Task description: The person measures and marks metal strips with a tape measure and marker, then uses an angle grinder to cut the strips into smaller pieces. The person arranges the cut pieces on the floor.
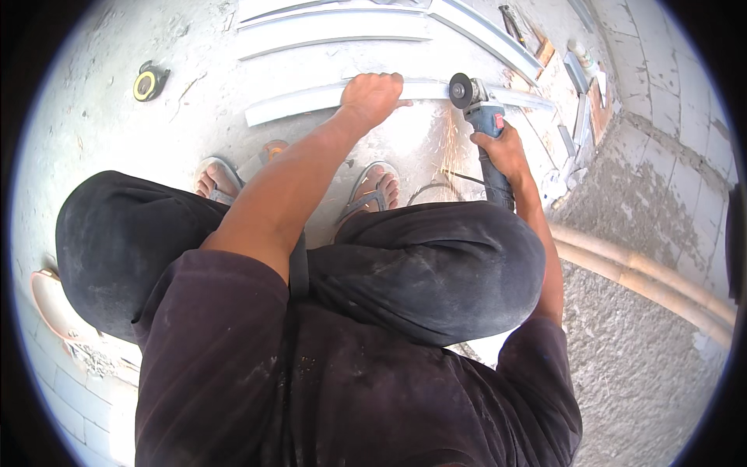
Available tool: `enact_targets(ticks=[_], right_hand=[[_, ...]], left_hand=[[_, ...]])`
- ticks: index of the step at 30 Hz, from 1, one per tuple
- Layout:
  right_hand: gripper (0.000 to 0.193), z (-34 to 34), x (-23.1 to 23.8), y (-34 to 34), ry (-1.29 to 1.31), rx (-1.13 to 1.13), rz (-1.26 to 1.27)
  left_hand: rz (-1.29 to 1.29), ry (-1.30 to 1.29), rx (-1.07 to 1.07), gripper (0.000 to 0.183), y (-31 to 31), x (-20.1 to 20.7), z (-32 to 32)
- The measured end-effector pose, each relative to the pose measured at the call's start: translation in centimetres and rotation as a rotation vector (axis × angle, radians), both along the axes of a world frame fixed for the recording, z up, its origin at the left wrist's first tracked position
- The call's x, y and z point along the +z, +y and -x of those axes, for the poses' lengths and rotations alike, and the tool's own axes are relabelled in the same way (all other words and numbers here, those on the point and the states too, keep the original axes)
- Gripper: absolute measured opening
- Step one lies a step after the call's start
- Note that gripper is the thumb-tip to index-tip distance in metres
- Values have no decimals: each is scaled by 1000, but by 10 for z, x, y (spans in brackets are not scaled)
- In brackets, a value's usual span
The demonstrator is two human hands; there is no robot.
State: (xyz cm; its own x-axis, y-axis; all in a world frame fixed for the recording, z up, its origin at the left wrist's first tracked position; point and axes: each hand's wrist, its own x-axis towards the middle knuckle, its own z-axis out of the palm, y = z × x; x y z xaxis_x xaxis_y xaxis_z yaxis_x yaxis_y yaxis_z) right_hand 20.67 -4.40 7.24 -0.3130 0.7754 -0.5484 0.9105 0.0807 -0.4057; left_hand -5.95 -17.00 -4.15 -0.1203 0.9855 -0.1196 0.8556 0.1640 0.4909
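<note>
My left hand (373, 96) is closed around a long metal profile (292, 106) that lies across the floor in front of my feet. In my right hand (502, 152) is an angle grinder (485, 117), gripped by its blue body. Its dark disc (461, 90) meets the profile to the right of my left hand. Orange sparks (449, 140) spray from there back toward my right foot (375, 189). The exact point of contact is partly hidden by the disc.
More metal profiles (334, 31) lie beyond, one slanting (486, 39) to the right. A tape measure (149, 81) rests at the far left. Offcuts (577, 74) lie along the block wall (650, 86). Two pipes (646, 272) run at the right. A cord (467, 178) trails near the grinder.
</note>
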Motion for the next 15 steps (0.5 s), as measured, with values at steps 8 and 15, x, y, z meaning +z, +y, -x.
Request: enact_targets(ticks=[8, 15], right_hand=[[54, -3, 6, -11, -32, -18, -4], [53, -8, -1, -16, -10, -56, 32]], left_hand=[[23, -7, 6, 60, 3, 1, 2], [133, 3, -10, 57, 5, 17, 4]])
